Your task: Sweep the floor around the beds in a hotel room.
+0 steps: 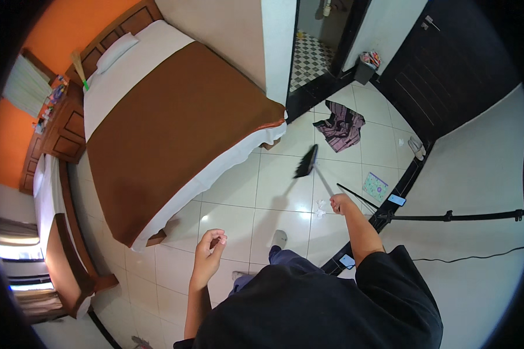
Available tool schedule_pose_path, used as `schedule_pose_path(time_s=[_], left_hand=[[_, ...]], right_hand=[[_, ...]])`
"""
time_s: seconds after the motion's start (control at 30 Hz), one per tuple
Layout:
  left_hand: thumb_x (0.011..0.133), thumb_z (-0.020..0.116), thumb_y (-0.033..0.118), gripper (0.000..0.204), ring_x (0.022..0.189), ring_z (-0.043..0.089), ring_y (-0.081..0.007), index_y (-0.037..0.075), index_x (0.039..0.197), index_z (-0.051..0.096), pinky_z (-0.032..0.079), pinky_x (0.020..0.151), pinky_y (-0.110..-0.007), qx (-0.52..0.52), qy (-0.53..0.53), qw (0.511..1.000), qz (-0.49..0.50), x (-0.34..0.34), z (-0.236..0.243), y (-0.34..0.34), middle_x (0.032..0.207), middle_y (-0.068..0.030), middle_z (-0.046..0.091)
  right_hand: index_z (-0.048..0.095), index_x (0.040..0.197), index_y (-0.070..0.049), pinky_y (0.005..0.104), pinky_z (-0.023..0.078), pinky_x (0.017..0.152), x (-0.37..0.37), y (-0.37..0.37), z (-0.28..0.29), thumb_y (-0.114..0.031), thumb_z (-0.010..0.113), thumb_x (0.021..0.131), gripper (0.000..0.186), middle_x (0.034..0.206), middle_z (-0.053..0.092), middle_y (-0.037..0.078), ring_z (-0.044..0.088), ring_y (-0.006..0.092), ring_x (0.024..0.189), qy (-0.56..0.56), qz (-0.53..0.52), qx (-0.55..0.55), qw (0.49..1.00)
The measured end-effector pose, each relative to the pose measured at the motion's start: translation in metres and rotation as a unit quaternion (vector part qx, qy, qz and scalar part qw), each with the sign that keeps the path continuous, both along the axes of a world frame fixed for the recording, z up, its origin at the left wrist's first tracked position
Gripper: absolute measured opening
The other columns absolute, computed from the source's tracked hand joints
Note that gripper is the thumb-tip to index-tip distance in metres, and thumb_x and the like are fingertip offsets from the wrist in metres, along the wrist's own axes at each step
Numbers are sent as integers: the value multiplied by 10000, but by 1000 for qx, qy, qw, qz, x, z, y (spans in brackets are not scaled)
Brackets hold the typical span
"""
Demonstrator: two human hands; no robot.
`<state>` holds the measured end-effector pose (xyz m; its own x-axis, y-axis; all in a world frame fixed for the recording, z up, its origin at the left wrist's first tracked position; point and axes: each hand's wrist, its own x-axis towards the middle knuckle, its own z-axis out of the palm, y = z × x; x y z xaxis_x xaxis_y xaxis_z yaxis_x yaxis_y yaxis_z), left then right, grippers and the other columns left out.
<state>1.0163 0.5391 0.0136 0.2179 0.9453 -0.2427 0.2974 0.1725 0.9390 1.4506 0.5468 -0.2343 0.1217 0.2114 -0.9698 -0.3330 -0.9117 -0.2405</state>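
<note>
My right hand [341, 203] is closed around the pale handle of a broom [324, 179]. The black, jagged-edged broom head [307, 163] points away from me and casts a shadow on the floor. To the left, my left hand [208, 249] is held in front of my body, its fingers loosely curled and the thumb a little apart, with nothing visible in it. Crumpled white scraps [319, 208] lie on the tiles beside my right hand. Beyond the broom head, a purple and black patterned cloth [342, 126] lies bunched on the floor.
A bed with a brown cover [180, 139] fills the left side. Along the right wall are a black tripod [448, 217], a phone [396, 199], another phone [347, 261], a green and purple booklet [375, 186] and slippers [416, 148]. A full bin [365, 71] stands near the dark door [442, 64].
</note>
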Motion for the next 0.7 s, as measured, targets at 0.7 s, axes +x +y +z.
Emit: schedule_pose_path(time_s=[0.7], left_hand=[[811,517,94,172,841,535,-121,8,959,498,408,754,-250,8,-13,990,-143,57,-5,23,876,-57,548]], right_hand=[[638,799,-55,318,429,465,50,-150,110,-119,552,667,170,617,562,87,528,205,522,-202,770,26,604]])
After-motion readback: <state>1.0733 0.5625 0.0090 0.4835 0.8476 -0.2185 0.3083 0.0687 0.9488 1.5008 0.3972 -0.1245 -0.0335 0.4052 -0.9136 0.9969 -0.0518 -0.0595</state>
